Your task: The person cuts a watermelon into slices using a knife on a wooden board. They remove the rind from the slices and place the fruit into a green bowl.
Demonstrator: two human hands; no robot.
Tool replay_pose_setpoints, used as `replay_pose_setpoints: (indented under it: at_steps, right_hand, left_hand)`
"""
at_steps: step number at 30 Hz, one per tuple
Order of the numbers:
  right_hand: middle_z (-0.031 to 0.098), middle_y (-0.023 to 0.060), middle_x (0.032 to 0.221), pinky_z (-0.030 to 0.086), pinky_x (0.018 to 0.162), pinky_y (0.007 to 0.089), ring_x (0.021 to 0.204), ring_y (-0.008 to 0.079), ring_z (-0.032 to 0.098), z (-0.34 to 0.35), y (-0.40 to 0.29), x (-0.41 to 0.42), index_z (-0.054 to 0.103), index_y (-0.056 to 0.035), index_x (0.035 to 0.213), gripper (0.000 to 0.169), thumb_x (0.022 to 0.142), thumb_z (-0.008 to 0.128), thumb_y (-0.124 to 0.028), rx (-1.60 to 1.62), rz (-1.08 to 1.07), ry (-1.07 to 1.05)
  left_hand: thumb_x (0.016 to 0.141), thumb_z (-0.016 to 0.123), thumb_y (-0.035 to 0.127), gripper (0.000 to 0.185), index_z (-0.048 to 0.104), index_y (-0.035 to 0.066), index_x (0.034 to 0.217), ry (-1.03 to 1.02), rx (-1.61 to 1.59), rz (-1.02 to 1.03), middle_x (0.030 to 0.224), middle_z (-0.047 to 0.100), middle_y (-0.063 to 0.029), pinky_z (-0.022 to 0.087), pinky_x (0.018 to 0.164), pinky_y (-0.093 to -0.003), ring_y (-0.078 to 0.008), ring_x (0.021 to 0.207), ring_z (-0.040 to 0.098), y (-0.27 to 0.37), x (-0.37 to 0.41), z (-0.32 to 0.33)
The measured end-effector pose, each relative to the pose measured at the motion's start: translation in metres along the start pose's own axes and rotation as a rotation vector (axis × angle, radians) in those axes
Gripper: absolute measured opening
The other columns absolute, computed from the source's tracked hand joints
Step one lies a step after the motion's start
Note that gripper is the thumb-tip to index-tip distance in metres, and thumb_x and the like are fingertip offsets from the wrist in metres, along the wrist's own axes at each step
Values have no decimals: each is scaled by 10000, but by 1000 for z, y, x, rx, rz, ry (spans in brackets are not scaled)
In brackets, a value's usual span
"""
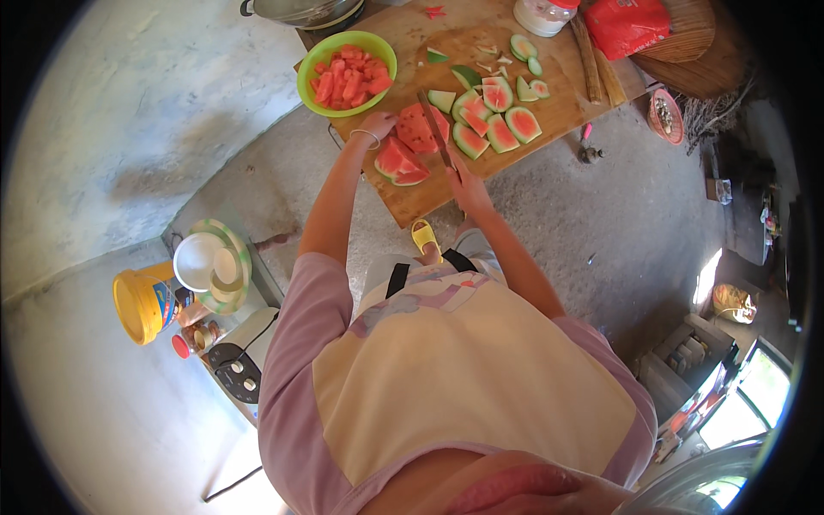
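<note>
My right hand (468, 188) grips the handle of a kitchen knife (432, 123), its blade lying over a large piece of watermelon (414, 131) near the right side of its red flesh. At that piece's left edge is my left hand (381, 123), wearing a bracelet; its fingertips are partly hidden, and whether they press on the flesh I cannot tell. A second watermelon chunk (400, 163) with rind sits nearer to me. Cut watermelon rinds (496, 132), some with red flesh, lie right of the blade. Beyond my left hand, a green bowl (301, 80) holds red watermelon cubes (351, 80).
All this rests on a wooden table (418, 199). A wok (309, 13), a lidded jar (544, 18), a red bag (627, 26) and wooden sticks (587, 61) are at its far side. A pink basket (666, 116) stands right; a yellow bucket (138, 306) is left.
</note>
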State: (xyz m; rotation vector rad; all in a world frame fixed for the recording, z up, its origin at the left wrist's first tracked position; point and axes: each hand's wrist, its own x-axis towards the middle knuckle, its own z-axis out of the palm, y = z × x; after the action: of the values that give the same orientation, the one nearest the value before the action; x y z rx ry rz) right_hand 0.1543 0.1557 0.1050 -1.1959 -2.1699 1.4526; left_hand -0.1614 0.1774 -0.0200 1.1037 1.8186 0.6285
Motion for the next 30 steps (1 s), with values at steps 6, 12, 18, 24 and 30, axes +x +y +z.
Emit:
replay_pose_setpoints:
  at_steps: [6, 12, 18, 24, 30]
  right_hand:
    - [593, 279, 778, 446, 651, 518, 744, 459, 578, 7, -6, 1, 347, -189, 1386, 471, 931, 449, -257, -51, -55, -35]
    - [585, 280, 729, 438, 641, 541, 715, 464, 575, 20, 14, 8, 354, -192, 1381, 470, 927, 450, -265, -153, -80, -5]
    - [595, 280, 795, 449, 666, 513, 765, 466, 575, 17, 9, 1, 363, -190, 1381, 465, 932, 450, -275, -36, -88, 11]
    - [598, 281, 904, 450, 709, 492, 833, 463, 573, 4, -21, -9, 366, -205, 1380, 451, 942, 437, -283, 42, 5, -64]
    - [605, 266, 952, 449, 736, 507, 846, 463, 570, 9, -12, 0, 328, -232, 1397, 464, 947, 422, -296, -35, 6, -92]
  left_hand:
    - [896, 529, 239, 320, 632, -22, 1051, 31, -13, -35, 931, 674, -111, 503, 748, -297, -190, 828, 643, 3, -16, -5]
    - [886, 535, 280, 343, 639, -20, 1017, -7, 53, -38, 902, 678, -111, 495, 722, -306, -195, 794, 638, 38, -30, -7]
    - [887, 535, 277, 344, 639, -18, 1029, 77, 92, -29, 903, 677, -117, 504, 706, -315, -202, 797, 643, 14, -19, -6]
    - [882, 536, 288, 354, 643, -11, 1037, 43, 90, -8, 883, 671, -141, 517, 647, -329, -223, 755, 651, 16, -32, -9]
    - [876, 528, 289, 350, 638, -17, 1005, -26, -40, -153, 827, 656, -112, 511, 588, -316, -193, 660, 625, 41, -39, -6]
